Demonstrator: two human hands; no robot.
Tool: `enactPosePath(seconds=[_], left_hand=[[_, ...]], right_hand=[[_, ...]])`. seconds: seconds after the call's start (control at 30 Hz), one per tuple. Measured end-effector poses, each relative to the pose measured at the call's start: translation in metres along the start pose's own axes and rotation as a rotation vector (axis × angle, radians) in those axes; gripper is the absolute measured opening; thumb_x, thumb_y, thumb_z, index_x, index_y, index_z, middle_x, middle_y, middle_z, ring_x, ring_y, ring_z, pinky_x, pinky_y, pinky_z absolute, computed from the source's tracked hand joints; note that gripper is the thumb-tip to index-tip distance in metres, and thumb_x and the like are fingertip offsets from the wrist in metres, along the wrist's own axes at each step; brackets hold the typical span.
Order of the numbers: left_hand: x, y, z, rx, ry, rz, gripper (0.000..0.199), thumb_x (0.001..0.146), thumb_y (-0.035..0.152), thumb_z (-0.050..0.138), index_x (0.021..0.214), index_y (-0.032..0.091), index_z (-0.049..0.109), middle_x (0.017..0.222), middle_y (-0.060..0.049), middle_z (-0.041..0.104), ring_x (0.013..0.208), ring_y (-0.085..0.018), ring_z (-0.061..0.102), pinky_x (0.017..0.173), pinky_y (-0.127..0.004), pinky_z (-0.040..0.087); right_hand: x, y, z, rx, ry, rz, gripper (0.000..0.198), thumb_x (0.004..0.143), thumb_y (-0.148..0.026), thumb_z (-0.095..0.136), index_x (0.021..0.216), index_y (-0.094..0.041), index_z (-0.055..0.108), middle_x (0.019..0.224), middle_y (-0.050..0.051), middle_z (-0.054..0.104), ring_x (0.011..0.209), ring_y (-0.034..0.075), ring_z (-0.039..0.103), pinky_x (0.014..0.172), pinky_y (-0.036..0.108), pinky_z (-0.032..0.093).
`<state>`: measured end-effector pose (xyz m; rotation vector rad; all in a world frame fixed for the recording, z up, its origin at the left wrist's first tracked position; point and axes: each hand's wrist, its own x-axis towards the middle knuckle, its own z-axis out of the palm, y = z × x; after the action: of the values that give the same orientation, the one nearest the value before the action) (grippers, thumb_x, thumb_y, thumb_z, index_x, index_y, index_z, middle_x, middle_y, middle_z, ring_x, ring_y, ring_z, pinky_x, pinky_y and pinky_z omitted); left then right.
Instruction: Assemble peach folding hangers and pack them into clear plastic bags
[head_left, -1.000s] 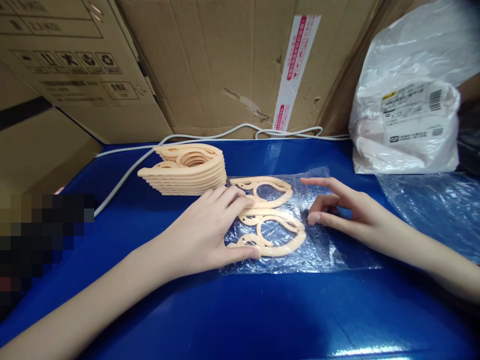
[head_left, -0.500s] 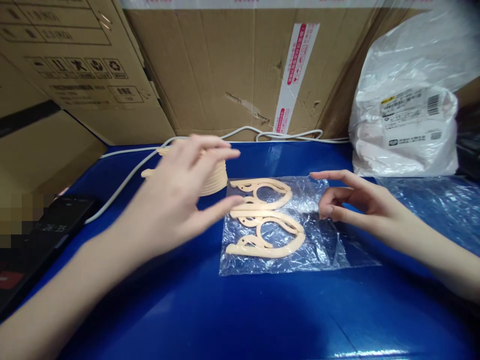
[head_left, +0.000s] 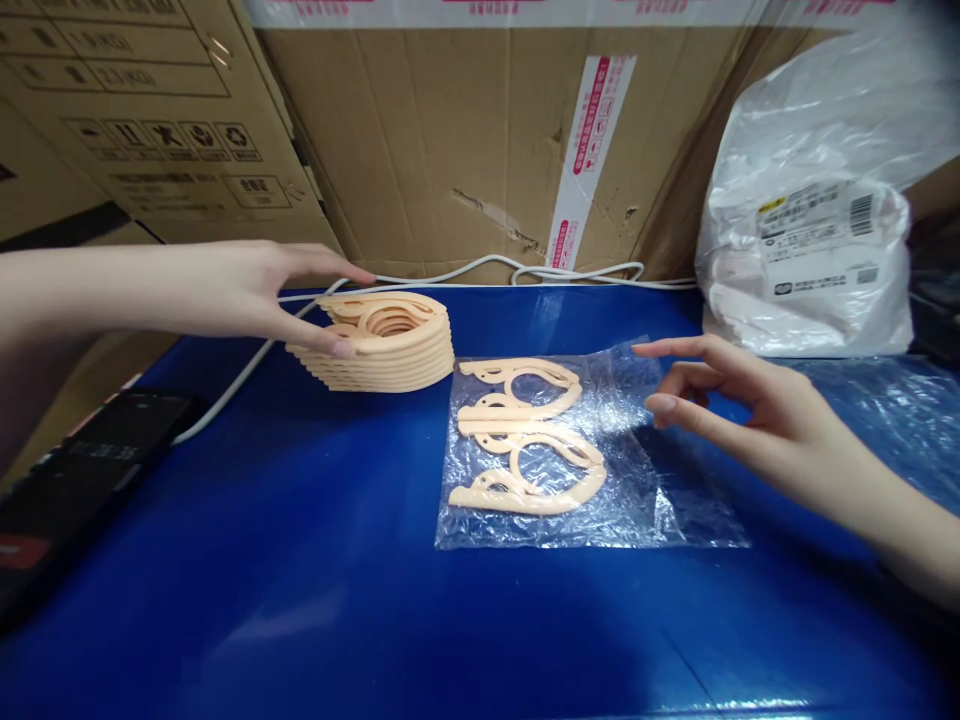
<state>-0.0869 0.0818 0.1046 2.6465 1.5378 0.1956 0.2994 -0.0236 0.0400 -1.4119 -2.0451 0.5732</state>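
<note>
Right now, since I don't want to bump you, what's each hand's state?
Left hand: open, at the stacked folding hangers; contact can't be told.
Right hand: open, loosely curled, by the clear plastic bag, holding nothing.

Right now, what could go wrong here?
The stack's layers step outward beside the left hand; an uneven grip might spread them.
The right hand sits close to the thin bag; a brush could drag it.
The cable runs close behind the stack and might snag.
</note>
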Motion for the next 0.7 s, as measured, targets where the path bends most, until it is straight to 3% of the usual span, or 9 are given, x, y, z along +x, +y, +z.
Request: enactPosePath(seconds=[0.13,0.43,0.57,0.63,0.7], left_hand=[[0.003,0.004,0.0,0.039,-0.131,-0.052,0.101,0.059,0.084,0.05,0.127,0.01,0.059,0.123,-0.011,0.06,0.11,-0.029,0.059,0.099,-0.052,0.04],[-0.007,0.0,-0.002,0.091,-0.035,0.095,0.092,0.072,0.083,0.042,0.126,0.01,0.056,0.117,-0.008,0.06,0.101,-0.021,0.059,0.091,-0.043,0.049],[-0.019,0.035,0.002,-0.007,0.116,0.213,0.072,0.082,0.07,0.046,0.129,0.015,0.054,0.119,-0.005,0.055,0.102,-0.017,0.055,0.089,-0.037,0.049],[-0.026,0.063,0.012,-0.14,0.108,0.254,0.057,0.086,0.052,0.057,0.13,0.016,0.052,0.119,-0.005,0.052,0.1,-0.015,0.056,0.084,-0.027,0.05],[-0.03,0.091,0.026,-0.261,0.117,0.34,0.056,0.081,0.04,0.068,0.13,0.019,0.051,0.121,-0.005,0.051,0.105,-0.016,0.055,0.084,-0.023,0.05]], right_hand=[[0.001,0.0,0.0,-0.017,0.023,-0.044,0.037,0.09,-0.049,0.057,0.12,-0.028,0.058,0.077,-0.003,0.064,0.069,0.016,0.06,0.064,0.03,0.045],[-0.001,0.0,0.0,-0.037,-0.008,-0.035,0.036,0.092,-0.046,0.058,0.122,-0.026,0.058,0.079,-0.002,0.065,0.073,0.014,0.06,0.059,0.025,0.044],[-0.003,-0.005,0.004,-0.016,-0.013,-0.03,0.034,0.092,-0.045,0.057,0.121,-0.027,0.059,0.086,-0.001,0.066,0.079,0.015,0.062,0.063,0.024,0.047],[-0.006,-0.009,0.007,0.04,-0.031,-0.023,0.035,0.092,-0.045,0.057,0.123,-0.03,0.058,0.102,0.0,0.068,0.088,0.016,0.064,0.072,0.025,0.051],[-0.008,-0.014,0.011,0.127,-0.071,0.004,0.038,0.092,-0.044,0.057,0.129,-0.033,0.055,0.121,0.0,0.064,0.099,0.017,0.064,0.082,0.027,0.052]])
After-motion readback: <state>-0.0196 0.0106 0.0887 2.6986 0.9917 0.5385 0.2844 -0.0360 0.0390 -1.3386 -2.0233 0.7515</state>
